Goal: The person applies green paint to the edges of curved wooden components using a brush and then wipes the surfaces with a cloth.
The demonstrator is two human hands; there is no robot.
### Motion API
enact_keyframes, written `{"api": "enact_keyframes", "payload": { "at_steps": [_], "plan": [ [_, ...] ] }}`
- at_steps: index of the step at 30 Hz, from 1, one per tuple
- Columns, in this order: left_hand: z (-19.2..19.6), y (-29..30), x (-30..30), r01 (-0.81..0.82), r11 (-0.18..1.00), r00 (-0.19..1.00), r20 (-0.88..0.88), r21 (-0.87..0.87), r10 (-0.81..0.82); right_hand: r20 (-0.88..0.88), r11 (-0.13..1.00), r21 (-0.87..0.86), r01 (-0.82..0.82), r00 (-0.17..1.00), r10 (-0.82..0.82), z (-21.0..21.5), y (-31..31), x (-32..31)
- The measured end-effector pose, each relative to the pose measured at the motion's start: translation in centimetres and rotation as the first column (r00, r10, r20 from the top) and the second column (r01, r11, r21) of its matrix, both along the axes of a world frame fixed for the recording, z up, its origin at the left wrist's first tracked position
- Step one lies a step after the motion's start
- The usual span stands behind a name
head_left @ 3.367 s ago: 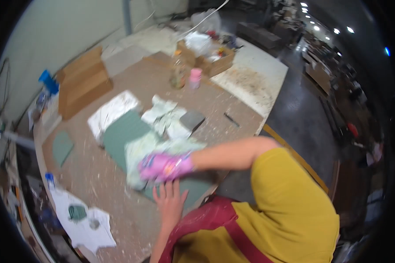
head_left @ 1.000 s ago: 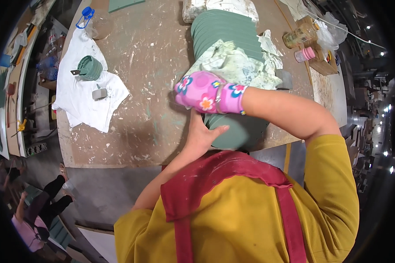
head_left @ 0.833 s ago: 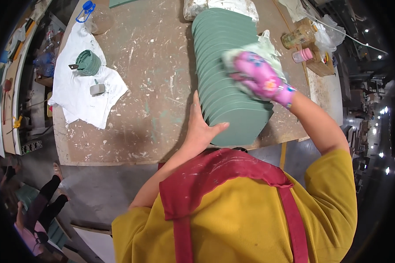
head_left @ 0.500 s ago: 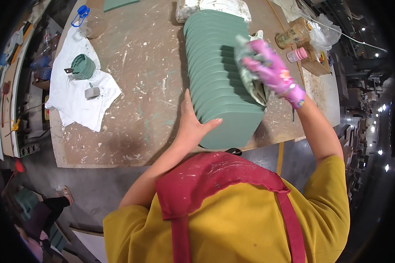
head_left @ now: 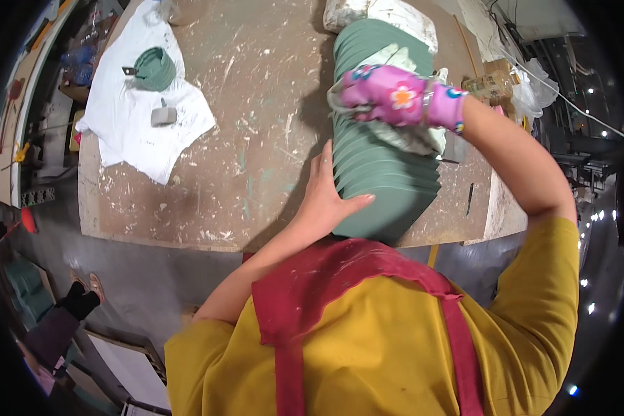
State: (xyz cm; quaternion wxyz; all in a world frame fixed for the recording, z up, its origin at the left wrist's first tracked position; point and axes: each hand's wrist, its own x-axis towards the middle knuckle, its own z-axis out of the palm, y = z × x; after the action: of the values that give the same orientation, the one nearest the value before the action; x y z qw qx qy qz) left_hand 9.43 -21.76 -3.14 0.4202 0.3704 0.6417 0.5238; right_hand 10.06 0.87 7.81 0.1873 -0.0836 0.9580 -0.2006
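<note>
A long row of overlapping green panels (head_left: 385, 201) with rounded ends lies on the worktable, running away from me. My bare left hand (head_left: 326, 191) braces its near left side, fingers along the edges and thumb over the nearest panel. My right hand (head_left: 385, 97), in a pink flowered glove, is closed on a pale, green-stained cloth (head_left: 423, 139). The cloth lies across the panels about midway along the row, and the glove hides part of it.
On the left, a white cloth (head_left: 128, 132) carries a green-coated cup (head_left: 154, 69) and a small grey block (head_left: 163, 116). A white wrapped bundle (head_left: 395, 17) sits behind the panels. A jar (head_left: 489, 89) and plastic bag (head_left: 534, 90) stand right. Another person's feet (head_left: 90, 284) show lower left.
My right hand has swept the cloth leftward from the right side of the panels to across them. My left hand stays at the near left side. The view has shifted.
</note>
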Motion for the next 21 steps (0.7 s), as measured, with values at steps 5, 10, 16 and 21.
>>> {"api": "enact_keyframes", "payload": {
  "at_steps": [5, 10, 16, 21],
  "plan": [
    [0.1, 0.0, 0.3, 0.031, 1.0, 0.998, 0.045, 0.004, -0.031, 0.042, 0.986, -0.149, 0.076, 0.997, -0.07, 0.1, -2.9, 0.4],
    [-0.8, 0.3, 0.3, 0.03, 0.999, 0.999, 0.015, 0.017, -0.031, 0.012, 0.908, -0.295, 0.297, 0.951, -0.308, 0.9, -0.8, 2.5],
    [-0.4, 0.5, -0.2, 0.042, 0.999, 0.998, 0.048, 0.007, -0.042, -0.114, 0.972, 0.11, 0.21, 0.974, -0.197, 1.5, 1.8, 3.4],
    [-2.0, 0.4, -0.2, -0.024, 0.988, 0.992, 0.125, 0.153, 0.005, -0.08, 0.963, 0.269, 0.013, 0.997, 0.009, 0.3, 2.8, 2.5]
  ]
}}
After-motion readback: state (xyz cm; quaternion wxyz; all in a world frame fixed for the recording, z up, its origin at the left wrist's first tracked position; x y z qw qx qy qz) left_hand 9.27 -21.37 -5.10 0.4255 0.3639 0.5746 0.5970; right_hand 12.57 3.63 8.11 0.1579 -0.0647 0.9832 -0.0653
